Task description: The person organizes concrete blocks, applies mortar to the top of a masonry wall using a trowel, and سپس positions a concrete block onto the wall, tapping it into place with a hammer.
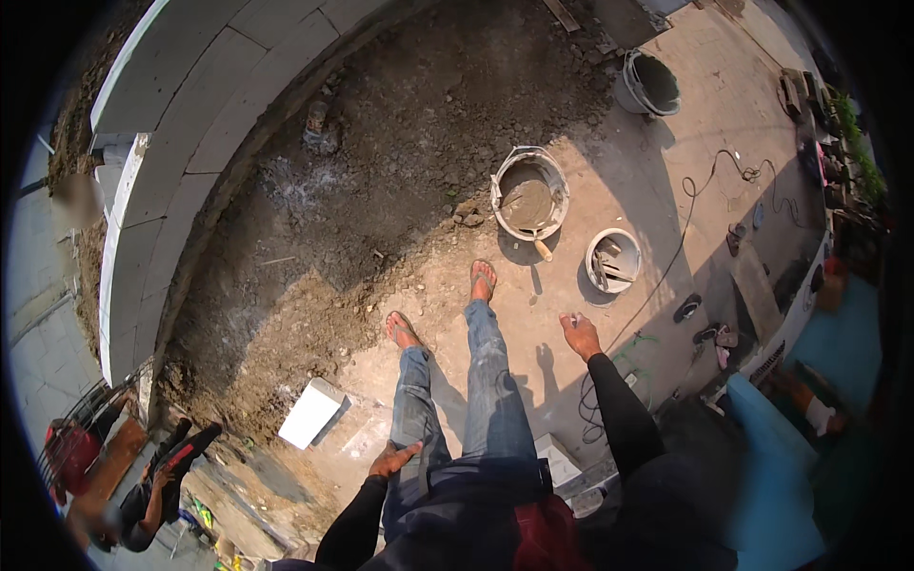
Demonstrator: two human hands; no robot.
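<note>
My left hand (pixel 393 461) rests against the thigh of my jeans (pixel 417 419), fingers stretched out and holding nothing I can see. Out to the right, my right hand (pixel 581 337) hangs over the concrete with its fingers curled in. A small pale spot shows at those fingertips, too small to name. Beyond that hand stands a white bucket (pixel 626 246) with several flat tools or scraps in it. Farther off, a larger bucket (pixel 562 205) holds wet grey mortar (pixel 526 202). A trowel's wooden handle (pixel 543 249) sticks out over its near rim.
A grey block wall (pixel 171 219) curves along the left beside rough soil (pixel 371 162). A white block (pixel 311 413) lies near my feet. Another bucket (pixel 651 84) stands far right; a black cable (pixel 678 252) snakes over the concrete. People (pixel 157 490) are at lower left.
</note>
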